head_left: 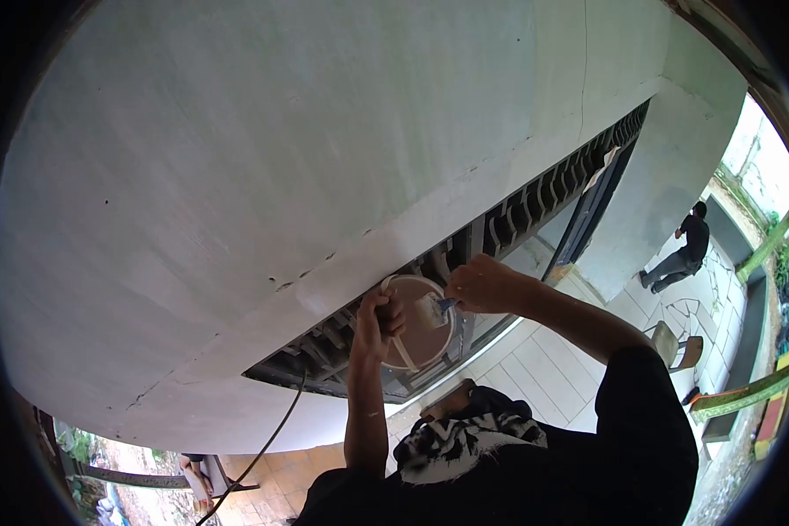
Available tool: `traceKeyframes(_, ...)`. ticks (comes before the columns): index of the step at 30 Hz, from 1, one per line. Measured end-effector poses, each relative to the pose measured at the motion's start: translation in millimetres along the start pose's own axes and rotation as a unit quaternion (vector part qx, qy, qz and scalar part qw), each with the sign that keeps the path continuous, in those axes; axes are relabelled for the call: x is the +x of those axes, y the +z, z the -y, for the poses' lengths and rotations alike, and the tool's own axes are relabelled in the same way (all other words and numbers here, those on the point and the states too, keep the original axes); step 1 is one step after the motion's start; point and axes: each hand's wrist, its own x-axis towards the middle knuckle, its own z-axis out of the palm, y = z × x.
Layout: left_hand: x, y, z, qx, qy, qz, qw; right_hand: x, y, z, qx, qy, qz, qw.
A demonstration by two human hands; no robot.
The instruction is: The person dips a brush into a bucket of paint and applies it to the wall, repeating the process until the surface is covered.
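A round bucket (419, 337) with a pale rim hangs or rests in front of the dark window grille, its inside brownish pink. My left hand (380, 323) is closed round the bucket's pale handle at its left side. On the right, my right hand (480, 285) grips a brush (437, 307) whose pale bristles are over the bucket's opening. Whether the bristles touch what is inside cannot be made out. Behind both hands runs the slatted grille (535, 202), below a pale wall (324, 158) with cracks and small holes.
A person (691, 245) in dark clothes stands on the tiled floor at the right. A chair (665, 344) is nearer, at lower right. A dark cable (272, 438) hangs at lower left, near another person's legs (198, 480). A green curved rail (749, 396) stands far right.
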Motion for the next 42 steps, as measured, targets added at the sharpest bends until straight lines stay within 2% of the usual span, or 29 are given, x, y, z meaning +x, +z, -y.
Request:
traceKeyframes(1,2,8,-2,0.009,0.0,0.008,1.0,2,2,0,-0.019,-0.025,-0.042,0.999)
traceKeyframes(2,4,17,-5,0.018,-0.005,0.0,1.0,5,5,0,-0.021,-0.023,-0.042,0.999)
traceKeyframes(3,6,25,-6,0.016,-0.005,0.002,1.0,8,8,2,-0.054,-0.04,-0.016,0.998)
traceKeyframes(5,9,37,-5,0.049,-0.014,-0.052,0.997,19,13,11,-0.084,-0.056,0.009,0.995)
traceKeyframes(7,12,42,-3,0.052,-0.012,-0.05,0.997,31,16,21,-0.089,-0.027,0.134,0.987)
traceKeyframes(8,12,43,-2,0.055,-0.01,-0.047,0.997,32,24,21,-0.088,-0.027,0.133,0.987)
traceKeyframes(10,14,40,1,0.043,-0.013,-0.03,0.999,37,51,17,0.035,-0.036,0.05,0.997)
traceKeyframes(11,14,40,1,0.03,-0.014,-0.011,0.999,40,64,17,0.036,-0.038,0.05,0.997)
traceKeyframes(13,10,43,0,0.031,-0.012,0.01,0.999,47,79,20,0.079,-0.05,-0.097,0.991)
traceKeyframes(14,9,44,-1,0.034,-0.01,0.033,0.999,49,81,21,0.08,-0.053,-0.097,0.991)
traceKeyframes(15,9,42,-1,0.033,-0.009,0.03,0.999,50,83,22,0.23,0.003,-0.048,0.972)
traceKeyframes(16,9,41,0,0.025,-0.013,0.048,0.998,50,85,24,0.374,0.061,0.003,0.925)
traceKeyframes(17,9,40,0,0.017,-0.016,0.066,0.998,51,91,25,0.376,0.058,0.005,0.925)
traceKeyframes(19,8,41,1,0.01,-0.017,0.048,0.999,52,101,27,0.407,0.114,0.03,0.906)
traceKeyframes(22,8,38,4,0.001,-0.019,0.033,0.999,49,110,22,0.451,0.074,-0.006,0.889)
traceKeyframes(23,8,37,4,0.0,-0.018,0.037,0.999,50,113,22,0.455,0.072,-0.006,0.888)
traceKeyframes(25,7,36,5,-0.003,-0.015,0.016,1.0,51,115,17,0.242,-0.008,-0.12,0.963)
traceKeyframes(26,7,36,4,-0.006,-0.011,-0.002,1.0,49,95,16,0.242,-0.01,-0.121,0.963)
traceKeyframes(27,7,38,4,-0.007,-0.008,-0.002,1.0,42,55,17,0.126,0.006,0.059,0.99)
traceKeyframes(28,6,40,3,-0.005,-0.003,-0.053,0.999,35,27,17,0.003,0.022,0.235,0.972)
traceKeyframes(29,6,42,3,-0.005,0.0,-0.104,0.995,25,19,13,0.002,0.02,0.236,0.972)
traceKeyframes(30,7,38,5,-0.006,0.001,-0.104,0.995,10,14,8,0.02,0.041,0.122,0.991)
traceKeyframes(31,11,30,7,-0.014,0.0,-0.063,0.998,-3,10,4,0.039,0.064,0.008,0.997)
traceKeyframes(32,13,26,9,-0.022,-0.002,-0.021,1.0,-13,4,2,0.038,0.065,0.009,0.997)
traceKeyframes(33,15,24,12,-0.021,-0.004,-0.019,1.0,-22,-2,-1,0.062,0.098,-0.013,0.993)
traceKeyframes(38,26,20,20,-0.064,-0.005,-0.055,0.996,-53,-24,-2,0.094,0.206,-0.082,0.971)
traceKeyframes(40,28,16,25,-0.062,0.001,-0.057,0.997,-65,-23,4,0.194,0.247,-0.169,0.934)
traceKeyframes(42,27,20,26,-0.06,0.001,-0.088,0.994,-76,-3,13,0.258,0.259,-0.198,0.909)
